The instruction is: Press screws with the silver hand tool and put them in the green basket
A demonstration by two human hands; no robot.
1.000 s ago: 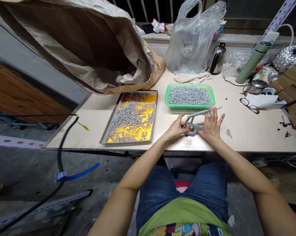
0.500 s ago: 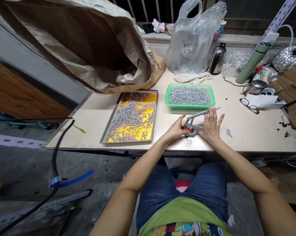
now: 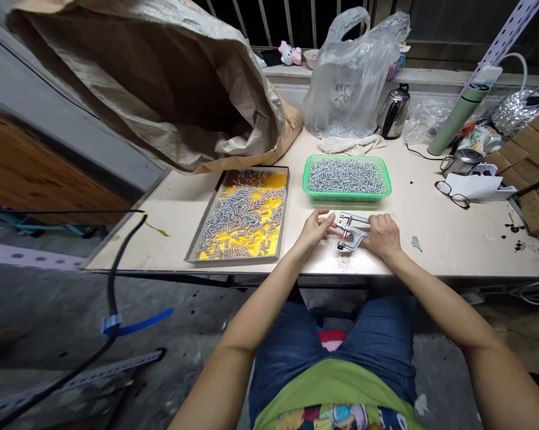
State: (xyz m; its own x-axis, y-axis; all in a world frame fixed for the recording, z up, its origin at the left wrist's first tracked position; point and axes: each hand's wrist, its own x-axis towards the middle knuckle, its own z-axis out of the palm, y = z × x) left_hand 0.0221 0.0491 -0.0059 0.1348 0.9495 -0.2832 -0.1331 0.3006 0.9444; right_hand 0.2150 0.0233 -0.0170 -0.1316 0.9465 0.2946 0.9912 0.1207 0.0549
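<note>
Near the worktop's [image 3: 458, 254] front edge, the right hand [image 3: 383, 236] is clasping a metal hand tool [image 3: 357, 230], probably stiff, fairly light and best held by its handles, while the left hand [image 3: 315, 230] is resting alongside, any pinch unclear.

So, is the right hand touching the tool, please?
Touching. The head view shows the right hand closed over the handle end of the tool, with no gap between them.

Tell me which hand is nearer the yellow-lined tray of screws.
Left: the left hand is right of the tray; the right hand is farther right, gripping the metal tool.
</note>
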